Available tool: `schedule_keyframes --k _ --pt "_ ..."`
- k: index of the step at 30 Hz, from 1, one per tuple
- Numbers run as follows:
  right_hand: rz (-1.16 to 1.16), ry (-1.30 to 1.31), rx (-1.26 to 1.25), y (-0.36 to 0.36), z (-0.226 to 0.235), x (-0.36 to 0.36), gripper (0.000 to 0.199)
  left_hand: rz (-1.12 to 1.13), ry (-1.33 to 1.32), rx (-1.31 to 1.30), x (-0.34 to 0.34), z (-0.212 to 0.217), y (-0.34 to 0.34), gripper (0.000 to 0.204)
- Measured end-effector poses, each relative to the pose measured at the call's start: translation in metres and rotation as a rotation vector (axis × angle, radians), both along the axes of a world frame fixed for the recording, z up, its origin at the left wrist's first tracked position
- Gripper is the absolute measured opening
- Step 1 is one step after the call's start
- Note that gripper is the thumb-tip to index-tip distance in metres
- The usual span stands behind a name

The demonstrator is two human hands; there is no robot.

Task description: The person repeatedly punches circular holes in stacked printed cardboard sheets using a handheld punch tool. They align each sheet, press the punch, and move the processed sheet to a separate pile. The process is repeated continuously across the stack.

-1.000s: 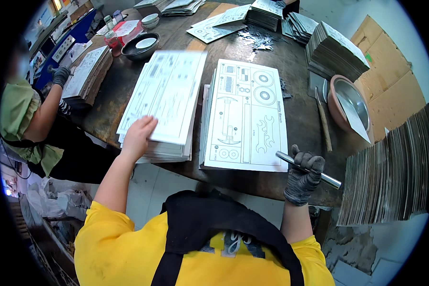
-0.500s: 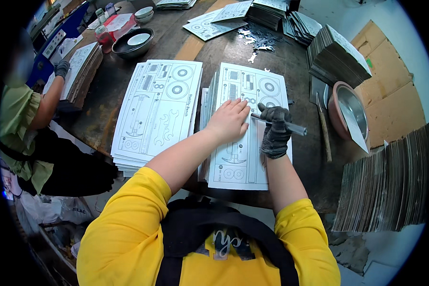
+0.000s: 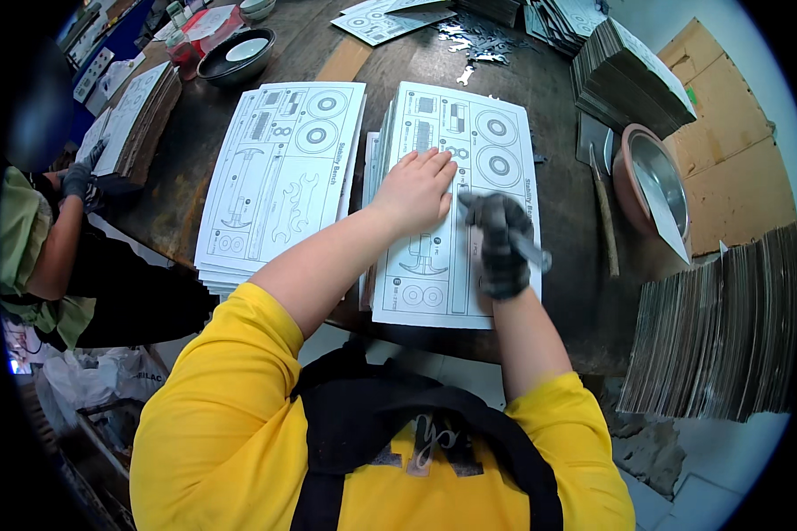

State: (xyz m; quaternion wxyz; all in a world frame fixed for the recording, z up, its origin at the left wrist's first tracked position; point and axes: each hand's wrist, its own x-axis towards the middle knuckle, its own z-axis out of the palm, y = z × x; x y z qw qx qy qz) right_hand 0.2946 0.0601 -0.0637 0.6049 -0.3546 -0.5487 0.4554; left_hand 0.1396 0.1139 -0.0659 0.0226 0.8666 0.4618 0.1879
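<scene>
My bare left hand (image 3: 414, 190) lies flat, fingers stretched out, on the top sheet of a stack of printed cards (image 3: 425, 305) with line drawings of tools and washers. My right hand (image 3: 503, 252), in a dark grey glove and smeared by motion, is closed round a slim grey metal rod-like tool (image 3: 535, 257). One end of the tool points at the card beside my left fingers; the other sticks out past the hand. Whether its tip touches the card I cannot tell. A similar stack of printed cards (image 3: 270, 199) lies just to the left.
Small metal wrenches (image 3: 478, 44) lie loose at the back. A wooden-handled tool (image 3: 604, 212) and a pinkish basin (image 3: 633, 190) are at right, below a tall card stack (image 3: 629, 84). A dark bowl (image 3: 236, 60) stands far left. A co-worker's gloved hand (image 3: 78, 177) is by another stack (image 3: 137, 124).
My right hand has moved toward me along the card with the tool. My left hand stays on the sheet. The co-worker's hand has come nearer their body, and the view has shifted slightly.
</scene>
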Motion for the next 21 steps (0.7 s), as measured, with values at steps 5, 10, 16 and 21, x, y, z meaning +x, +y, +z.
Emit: schedule_keyframes --k 5,10,16,21 --pt "0.155 0.008 -0.153 -0.130 0.016 0.010 0.025 -0.001 0.008 -0.002 0.003 0.000 0.000 0.044" --pt "0.123 -0.109 -0.468 -0.154 0.058 0.009 0.014 0.010 0.033 -0.016 0.003 0.003 -0.003 0.045" --pt "-0.164 0.395 -0.070 -0.139 0.059 0.017 0.043 -0.145 -0.124 -0.050 -0.001 0.023 -0.039 0.039" --pt "-0.251 0.413 0.100 -0.154 0.057 0.073 0.039 -0.524 0.019 0.052 0.009 0.043 -0.139 0.048"
